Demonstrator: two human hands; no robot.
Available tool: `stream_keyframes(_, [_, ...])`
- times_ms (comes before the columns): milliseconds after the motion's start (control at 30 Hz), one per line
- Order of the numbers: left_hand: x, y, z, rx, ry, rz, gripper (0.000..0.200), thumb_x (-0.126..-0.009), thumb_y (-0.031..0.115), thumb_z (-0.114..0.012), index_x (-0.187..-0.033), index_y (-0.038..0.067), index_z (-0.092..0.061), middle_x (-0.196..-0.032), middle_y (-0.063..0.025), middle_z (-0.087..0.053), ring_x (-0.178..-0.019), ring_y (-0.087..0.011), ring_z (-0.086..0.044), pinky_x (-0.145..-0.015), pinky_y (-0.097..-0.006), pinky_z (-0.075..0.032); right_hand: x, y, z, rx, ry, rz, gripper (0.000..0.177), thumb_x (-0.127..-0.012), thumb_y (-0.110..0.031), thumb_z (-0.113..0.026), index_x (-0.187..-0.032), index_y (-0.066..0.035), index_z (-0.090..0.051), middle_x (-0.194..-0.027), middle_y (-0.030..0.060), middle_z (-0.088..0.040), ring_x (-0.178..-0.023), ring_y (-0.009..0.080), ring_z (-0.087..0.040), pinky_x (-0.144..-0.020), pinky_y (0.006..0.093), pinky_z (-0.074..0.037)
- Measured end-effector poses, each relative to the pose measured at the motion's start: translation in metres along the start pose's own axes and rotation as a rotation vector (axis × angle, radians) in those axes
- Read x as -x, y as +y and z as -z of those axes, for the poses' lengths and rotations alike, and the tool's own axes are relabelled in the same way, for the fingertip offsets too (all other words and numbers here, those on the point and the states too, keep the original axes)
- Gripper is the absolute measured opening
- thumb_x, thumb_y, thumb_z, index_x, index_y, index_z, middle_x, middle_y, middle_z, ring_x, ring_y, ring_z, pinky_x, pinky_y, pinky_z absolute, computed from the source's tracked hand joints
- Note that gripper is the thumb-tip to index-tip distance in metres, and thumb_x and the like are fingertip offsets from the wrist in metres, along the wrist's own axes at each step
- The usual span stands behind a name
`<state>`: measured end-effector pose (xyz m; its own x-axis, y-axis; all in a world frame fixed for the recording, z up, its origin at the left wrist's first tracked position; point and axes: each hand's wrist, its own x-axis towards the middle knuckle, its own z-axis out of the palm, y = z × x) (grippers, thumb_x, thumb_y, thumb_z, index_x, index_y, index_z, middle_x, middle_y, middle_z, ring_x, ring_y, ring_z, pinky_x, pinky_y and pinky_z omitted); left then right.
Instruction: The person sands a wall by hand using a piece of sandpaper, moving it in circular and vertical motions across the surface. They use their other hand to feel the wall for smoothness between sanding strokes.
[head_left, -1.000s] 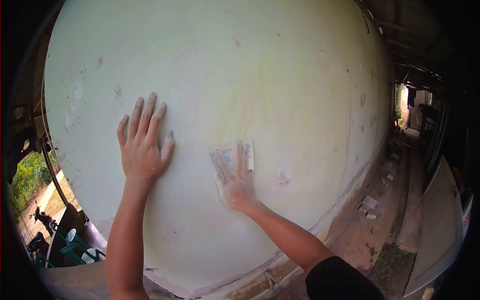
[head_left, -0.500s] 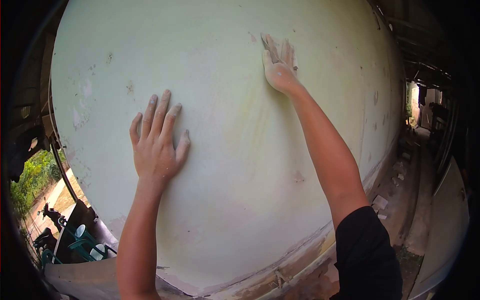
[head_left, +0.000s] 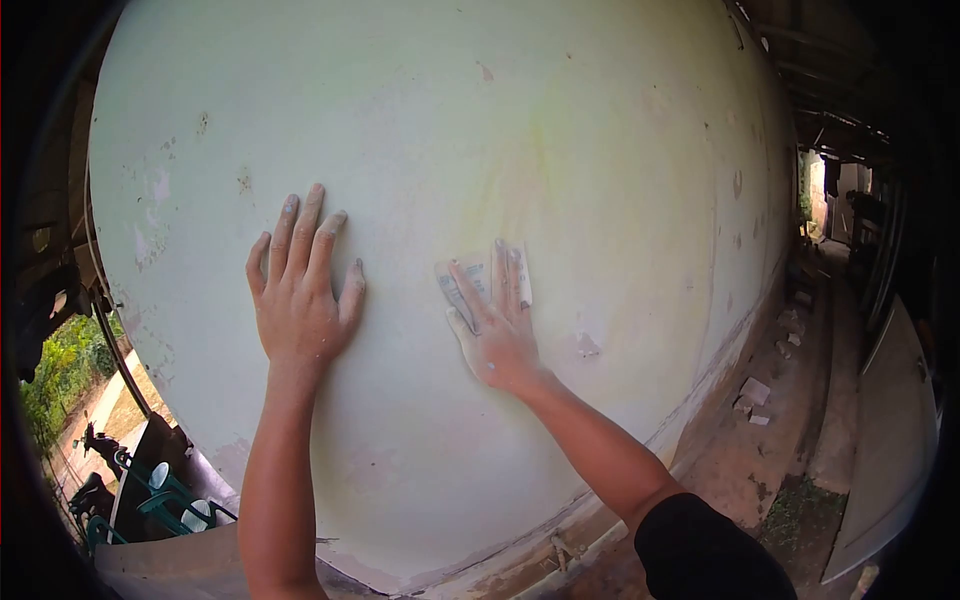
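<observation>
The left hand [head_left: 305, 315] is spread wide, holding nothing, resting on a pale green painted wall [head_left: 390, 430]. To its right, a thin off-white rectangular sheet with blue print [head_left: 482, 278] lies against that wall, under the straight, parted fingers of the right hand [head_left: 500, 340], which presses it flat. Well right of that grip, I see broken pale slabs [head_left: 756, 391] on the ground, then a flat greyish panel [head_left: 885, 440], leaning.

No wording can be read: bluish printing [head_left: 447, 286] on the sheet [head_left: 482, 281] beneath the right fingers [head_left: 502, 280] is too blurred.
</observation>
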<state>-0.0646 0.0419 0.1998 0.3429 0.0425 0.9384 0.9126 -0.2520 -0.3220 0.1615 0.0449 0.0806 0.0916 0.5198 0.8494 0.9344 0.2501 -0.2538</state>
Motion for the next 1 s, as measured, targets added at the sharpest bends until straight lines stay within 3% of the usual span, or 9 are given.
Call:
stream_keyframes(200, [0.0, 0.0, 0.0, 0.009, -0.024, 0.015, 0.051, -0.092, 0.028, -0.061, -0.142, 0.021, -0.058, -0.168, 0.0014, -0.041, -0.157, -0.0191, -0.032, -0.129, -0.0441, -0.02, -0.174, 0.028, 0.084, -0.087, 0.203, 0.031, 0.059, -0.112, -0.051, -0.035, -0.168, -0.043, -0.018, -0.178, 0.0119, 0.007, -0.164, 0.0357, 0.005, -0.127, 0.0653, -0.013])
stream_keyframes(300, [0.003, -0.002, -0.001, 0.006, -0.021, -0.003, 0.052, -0.092, 0.028, -0.061, -0.144, 0.022, -0.057, -0.168, 0.0017, -0.04, -0.157, -0.0188, -0.032, -0.13, -0.0439, -0.02, -0.207, 0.033, 0.102, -0.081, 0.213, 0.001, 0.061, -0.112, -0.052, -0.034, -0.169, -0.043, -0.014, -0.178, 0.0129, 0.008, -0.164, 0.0364, 0.007, -0.127, 0.0656, -0.013])
stream_keyframes(433, [0.01, -0.003, 0.002, 0.022, -0.036, -0.007, 0.053, -0.092, 0.028, -0.061, -0.145, 0.022, -0.057, -0.168, 0.002, -0.04, -0.157, -0.0192, -0.032, -0.13, -0.0441, -0.02, -0.163, 0.021, 0.077, -0.033, 0.177, -0.029, 0.064, -0.112, -0.05, -0.037, -0.169, -0.042, -0.011, -0.177, 0.0162, 0.009, -0.163, 0.0391, 0.009, -0.126, 0.0671, -0.016])
stream_keyframes(533, [0.019, -0.006, 0.005, 0.031, -0.085, -0.044, 0.056, -0.091, 0.027, -0.061, -0.146, 0.022, -0.056, -0.169, 0.0023, -0.039, -0.157, -0.0194, -0.032, -0.13, -0.0447, -0.02, -0.072, 0.003, 0.043, -0.022, 0.031, -0.088, 0.068, -0.11, -0.045, -0.046, -0.17, -0.038, -0.013, -0.177, 0.0187, 0.007, -0.163, 0.0421, 0.006, -0.122, 0.071, -0.023])
stream_keyframes(633, [0.027, -0.009, 0.009, 0.054, -0.108, -0.066, 0.058, -0.088, 0.025, -0.061, -0.146, 0.022, -0.057, -0.17, 0.0024, -0.038, -0.158, -0.0196, -0.031, -0.13, -0.0451, -0.019, 0.032, 0.009, -0.027, -0.009, 0.054, -0.007, 0.074, -0.106, -0.043, -0.058, -0.17, -0.034, -0.021, -0.175, 0.025, 0.003, -0.161, 0.0502, 0.003, -0.118, 0.0724, -0.028])
stream_keyframes(733, [0.028, -0.007, 0.008, 0.058, -0.088, -0.057, 0.06, -0.086, 0.024, -0.062, -0.146, 0.022, -0.057, -0.17, 0.002, -0.039, -0.158, -0.0198, -0.032, -0.13, -0.0452, -0.02, 0.076, 0.009, -0.049, -0.13, 0.044, 0.031, 0.075, -0.102, -0.037, -0.065, -0.168, -0.027, -0.03, -0.175, 0.0264, 0.002, -0.16, 0.0527, 0.002, -0.122, 0.0703, -0.015])
stream_keyframes(833, [0.028, -0.007, 0.007, 0.033, -0.104, -0.049, 0.059, -0.086, 0.023, -0.062, -0.145, 0.021, -0.058, -0.169, 0.0015, -0.04, -0.157, -0.0201, -0.033, -0.13, -0.045, -0.021, 0.022, 0.018, -0.022, -0.064, 0.128, 0.028, 0.067, -0.105, -0.043, -0.059, -0.166, -0.031, -0.035, -0.175, 0.0253, -0.005, -0.161, 0.0495, -0.003, -0.122, 0.0708, -0.014])
stream_keyframes(900, [0.028, -0.009, 0.007, 0.049, -0.091, -0.056, 0.057, -0.085, 0.022, -0.062, -0.142, 0.02, -0.059, -0.168, 0.0012, -0.041, -0.156, -0.02, -0.034, -0.129, -0.0447, -0.022, -0.052, 0.034, 0.013, -0.054, 0.317, 0.019, 0.064, -0.106, -0.042, -0.058, -0.165, -0.032, -0.036, -0.175, 0.0229, -0.009, -0.162, 0.0459, -0.005, -0.124, 0.0692, -0.006])
stream_keyframes(1000, [0.028, -0.011, 0.007, 0.069, -0.075, -0.062, 0.054, -0.084, 0.02, -0.063, -0.138, 0.019, -0.061, -0.167, 0.0008, -0.043, -0.155, -0.0207, -0.037, -0.127, -0.0445, -0.025, -0.165, 0.058, 0.063, -0.138, 0.495, -0.17, 0.056, -0.11, -0.044, -0.049, -0.164, -0.038, -0.036, -0.175, 0.0203, -0.012, -0.162, 0.0433, -0.007, -0.125, 0.0673, -0.005])
